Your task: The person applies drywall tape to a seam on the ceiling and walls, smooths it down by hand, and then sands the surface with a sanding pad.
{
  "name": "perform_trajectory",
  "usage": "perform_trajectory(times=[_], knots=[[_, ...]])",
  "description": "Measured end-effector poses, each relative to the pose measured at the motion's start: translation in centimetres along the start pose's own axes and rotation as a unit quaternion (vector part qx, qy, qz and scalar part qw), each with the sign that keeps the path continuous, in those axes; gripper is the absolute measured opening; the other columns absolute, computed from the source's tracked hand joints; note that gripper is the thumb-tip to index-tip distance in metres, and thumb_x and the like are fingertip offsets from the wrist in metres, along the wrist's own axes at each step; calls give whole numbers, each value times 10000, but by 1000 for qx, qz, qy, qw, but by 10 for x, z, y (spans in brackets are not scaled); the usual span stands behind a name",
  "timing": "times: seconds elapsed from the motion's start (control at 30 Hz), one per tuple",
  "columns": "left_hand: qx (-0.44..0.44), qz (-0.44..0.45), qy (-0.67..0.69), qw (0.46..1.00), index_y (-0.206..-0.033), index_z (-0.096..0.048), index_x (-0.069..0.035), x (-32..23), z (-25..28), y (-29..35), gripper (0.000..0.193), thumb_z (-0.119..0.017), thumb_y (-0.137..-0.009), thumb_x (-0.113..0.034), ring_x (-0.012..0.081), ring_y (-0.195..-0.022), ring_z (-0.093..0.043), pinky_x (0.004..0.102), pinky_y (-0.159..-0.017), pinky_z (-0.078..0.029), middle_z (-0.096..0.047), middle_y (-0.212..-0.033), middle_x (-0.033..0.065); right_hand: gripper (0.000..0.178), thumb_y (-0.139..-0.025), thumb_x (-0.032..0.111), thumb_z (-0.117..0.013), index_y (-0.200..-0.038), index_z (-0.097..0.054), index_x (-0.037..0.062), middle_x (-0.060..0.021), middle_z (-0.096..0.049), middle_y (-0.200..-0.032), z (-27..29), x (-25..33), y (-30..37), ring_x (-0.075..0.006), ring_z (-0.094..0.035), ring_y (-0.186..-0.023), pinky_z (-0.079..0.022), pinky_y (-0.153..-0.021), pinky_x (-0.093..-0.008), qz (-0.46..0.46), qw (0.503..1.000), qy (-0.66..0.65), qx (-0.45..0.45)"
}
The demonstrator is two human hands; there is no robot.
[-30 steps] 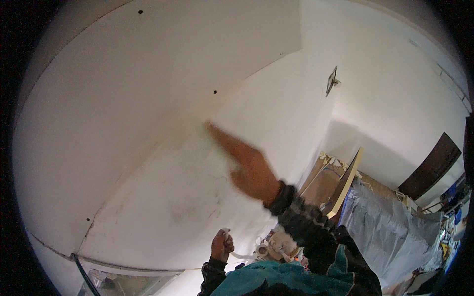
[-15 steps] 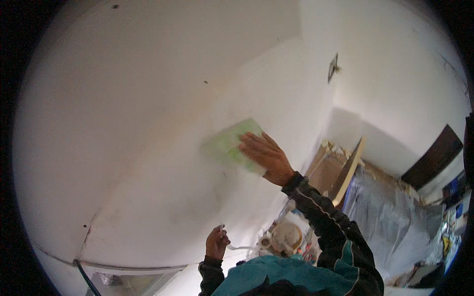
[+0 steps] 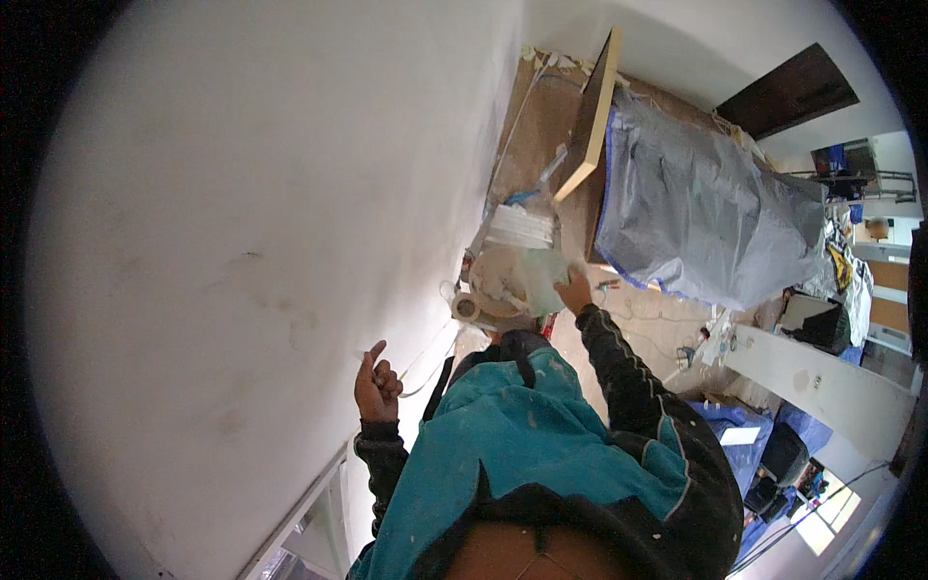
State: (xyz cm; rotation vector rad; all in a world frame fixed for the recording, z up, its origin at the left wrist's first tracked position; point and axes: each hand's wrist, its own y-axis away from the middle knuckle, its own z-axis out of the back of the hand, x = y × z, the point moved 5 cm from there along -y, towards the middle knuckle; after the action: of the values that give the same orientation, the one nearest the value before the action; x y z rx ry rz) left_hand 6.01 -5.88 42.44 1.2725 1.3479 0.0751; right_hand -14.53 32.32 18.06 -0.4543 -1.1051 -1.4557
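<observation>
My right hand point(image 3: 576, 290) is closed on the edge of a thin pale green sheet point(image 3: 546, 278), which looks slightly see-through. The sheet hangs over the right side of a round bucket point(image 3: 495, 275) with whitish stuff in it. Close to the white wall, my left hand point(image 3: 378, 389) has its fingers curled, the forefinger partly raised. A narrow white strip point(image 3: 416, 385) curves from that hand towards a pale roll point(image 3: 466, 307) beside the bucket. A small whitish end shows by the left fingertips; how it is gripped is partly hidden.
The white wall point(image 3: 242, 193) fills the left, with smudges and a small crack. Beyond the bucket lies a white stack point(image 3: 520, 227). A wooden board point(image 3: 590, 116) stands by a grey plastic cover point(image 3: 706, 193) on the right. Cables point(image 3: 638, 314) lie on the floor.
My right hand has left the wall, where it pressed the green sheet flat, and now holds the sheet over the bucket. The view has turned down and right; my left hand stays near the wall.
</observation>
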Motion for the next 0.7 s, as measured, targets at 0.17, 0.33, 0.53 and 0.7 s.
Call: perform_trajectory(times=[0.17,0.33,0.53,0.7], knots=[[-18,75,-116,990,-1265,-504,4,-1,1,1,478,-479,-1000,-393,38,-451,-243,216,-391,-233,-285,-583,-72,570,-694,220,-651,-1183,-576,-61,-297,-617,-1117,-57,-42,11,-446,-580,-1070,-446,-964,-473,32,995,89,-13],[0,74,-434,898,-1121,-638,-67,11,66,1,408,-485,-963,-411,70,-392,-392,244,-350,-326,-494,-616,-3,605,-697,219,-657,-1260,-541,29,-277,-626,-1076,-80,-31,-23,-471,-577,-1047,-467,-927,-497,-75,991,101,34],[-100,304,-537,781,-1077,-627,-121,49,191,53,328,-489,-913,-369,134,-432,-441,311,-371,-392,-551,-699,57,701,-722,309,-676,-1349,-472,70,-185,-631,-1156,-70,-47,-52,-384,-579,-1100,-448,-953,-495,51,953,296,-46],[-59,304,-484,819,-1074,-625,-87,86,217,90,291,-518,-904,-297,129,-475,-475,341,-402,-487,-555,-708,38,718,-729,303,-674,-1356,-447,38,-216,-577,-1225,-76,-40,-51,-404,-525,-1162,-403,-1008,-495,70,957,279,-34]])
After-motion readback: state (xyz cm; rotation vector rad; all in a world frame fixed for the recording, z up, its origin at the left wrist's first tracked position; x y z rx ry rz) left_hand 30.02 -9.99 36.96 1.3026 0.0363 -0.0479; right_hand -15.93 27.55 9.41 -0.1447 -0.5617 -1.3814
